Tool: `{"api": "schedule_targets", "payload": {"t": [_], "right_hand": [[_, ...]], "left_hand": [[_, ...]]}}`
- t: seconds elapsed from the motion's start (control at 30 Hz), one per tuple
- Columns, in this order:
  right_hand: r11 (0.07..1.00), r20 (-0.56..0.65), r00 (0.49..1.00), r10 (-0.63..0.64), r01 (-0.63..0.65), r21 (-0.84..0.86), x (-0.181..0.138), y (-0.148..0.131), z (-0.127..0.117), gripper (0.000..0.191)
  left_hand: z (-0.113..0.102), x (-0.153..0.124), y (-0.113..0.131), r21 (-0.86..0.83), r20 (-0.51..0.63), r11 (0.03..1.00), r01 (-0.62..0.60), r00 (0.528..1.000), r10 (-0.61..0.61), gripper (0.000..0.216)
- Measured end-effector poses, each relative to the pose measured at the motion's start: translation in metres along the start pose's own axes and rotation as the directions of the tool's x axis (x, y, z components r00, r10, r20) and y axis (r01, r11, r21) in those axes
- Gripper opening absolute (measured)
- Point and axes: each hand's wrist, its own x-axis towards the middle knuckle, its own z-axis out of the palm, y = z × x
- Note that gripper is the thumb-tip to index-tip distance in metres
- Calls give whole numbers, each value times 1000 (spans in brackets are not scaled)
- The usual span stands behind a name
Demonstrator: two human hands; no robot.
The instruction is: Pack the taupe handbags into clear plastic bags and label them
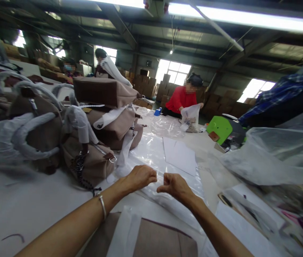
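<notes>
My left hand (142, 177), with a bracelet (102, 207) on its wrist, is closed with the fingers curled in. Facing it across a small gap, my right hand (175, 185) is closed too, its thumb pointing left. Both hover over a stack of clear plastic bags (151, 150) lying flat on the table. Whether thin film is pinched in the fingers cannot be made out. Below my forearms lies a taupe handbag (164, 239) with a strip of white wrapping (124, 232) over it. A white sheet (179, 156) rests on the plastic just beyond my hands.
Taupe and brown handbags (95, 92) with wrapped handles are piled at left. A green machine (219, 129) stands at right, near loose plastic sheeting (277, 157). Across the white table (47, 203), a person in red (180, 100) handles a plastic bag (191, 117). Other people are behind the pile.
</notes>
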Motion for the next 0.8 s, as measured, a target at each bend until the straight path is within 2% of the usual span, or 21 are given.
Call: {"api": "schedule_targets", "payload": {"t": [0.1,0.17,0.23,0.33,0.43,0.53,0.6,0.7,0.8], "right_hand": [[995,100,994,-35,25,97,-1,0,-5,24],[992,121,991,-56,42,116,-2,-2,-10,23],[996,92,995,-47,40,77,-3,-6,-13,19],[998,-25,1000,-10,9,-65,-5,-17,-11,6],[975,-108,994,-22,-2,-222,-7,-25,-4,5],[934,-100,995,-23,-15,-356,-10,-21,0,18],[903,-75,997,11,-42,-427,-14,-12,-1,20],[867,-60,996,67,-88,-491,-25,-1,-7,14],[854,-85,991,100,-130,-504,-42,3,-13,11]], "left_hand": [[-1,2,2,-8,11,999,46,999,-46,18],[-2,3,6,-6,-3,997,73,997,-73,19],[-3,4,10,10,-36,994,109,993,-109,20],[-1,6,15,36,-67,990,134,989,-132,19],[1,7,17,59,-52,995,86,995,-83,16],[1,3,18,90,-41,996,20,999,-17,16],[-1,-3,18,108,-48,994,-14,999,19,16],[-3,-15,18,140,-25,989,-48,998,52,15],[-4,-28,16,183,68,979,-91,994,80,20]]}}
